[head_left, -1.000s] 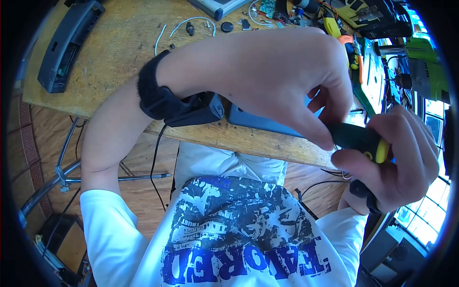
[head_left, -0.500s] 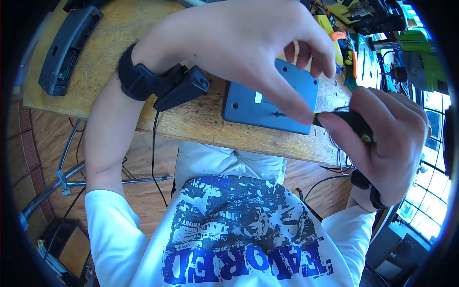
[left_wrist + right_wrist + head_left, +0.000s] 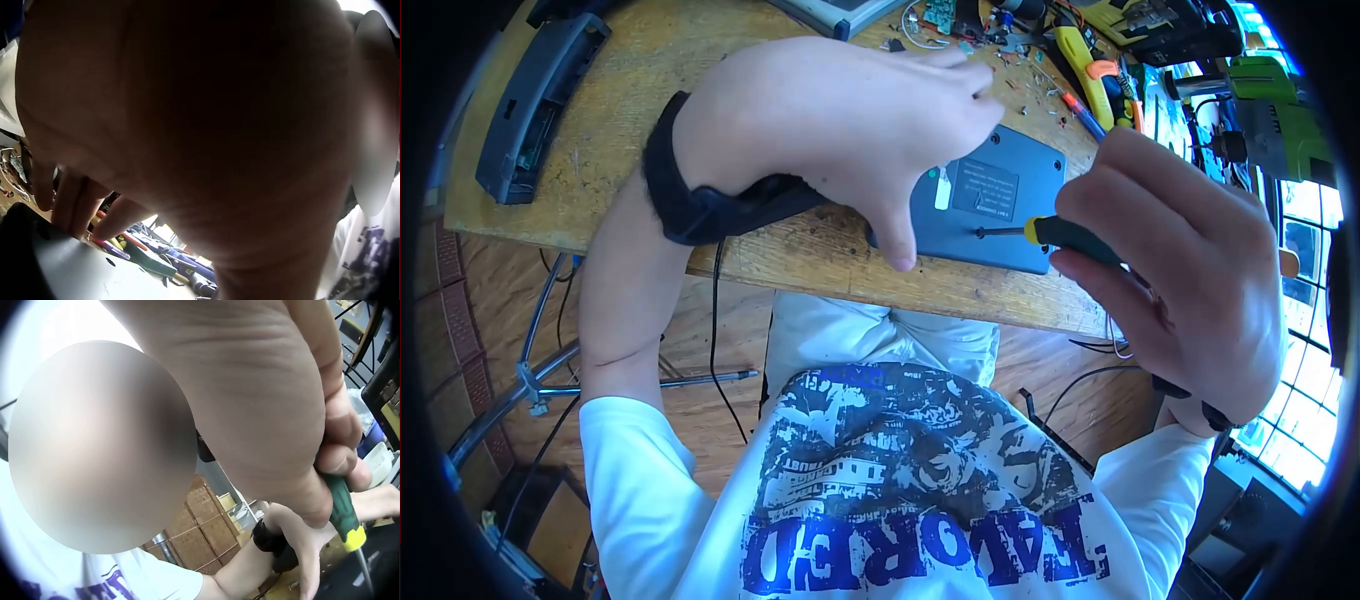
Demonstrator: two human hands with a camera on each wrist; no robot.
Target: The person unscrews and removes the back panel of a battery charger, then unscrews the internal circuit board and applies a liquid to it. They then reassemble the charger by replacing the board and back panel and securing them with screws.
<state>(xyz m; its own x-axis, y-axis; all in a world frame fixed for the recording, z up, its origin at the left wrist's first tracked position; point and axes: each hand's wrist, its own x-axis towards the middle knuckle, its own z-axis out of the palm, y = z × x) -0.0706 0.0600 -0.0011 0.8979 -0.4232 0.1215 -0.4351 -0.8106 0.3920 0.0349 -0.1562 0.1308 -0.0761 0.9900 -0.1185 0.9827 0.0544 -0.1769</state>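
A flat blue-grey plastic case (image 3: 945, 240) lies on the workbench, its labelled face with corner screw holes turned up. My right hand (image 3: 1190, 270) grips the dark green handle of a screwdriver (image 3: 1085, 240) with a yellow collar. Its shaft points left, the tip at a hole near the middle of the case's near edge. In the right wrist view, thumb and fingers wrap the green handle (image 3: 342, 506). Over the left part of the case is my left hand (image 3: 840, 125), fingers extended and thumb pointing toward me. In the left wrist view, its fingers (image 3: 78, 206) are beside the case's pale-looking surface.
A long dark plastic housing (image 3: 540, 110) lies at the bench's left. Yellow-handled tools (image 3: 1085, 75), small electronic parts and wire scraps are spread behind the case. A green power tool (image 3: 1265, 110) stands at the far right. A black cable (image 3: 718, 340) hangs off the front edge.
Both hands were together at the screwdriver on the right. The right hand has brought its tip onto the case, while the left hand has let go and moved left, uncovering the case.
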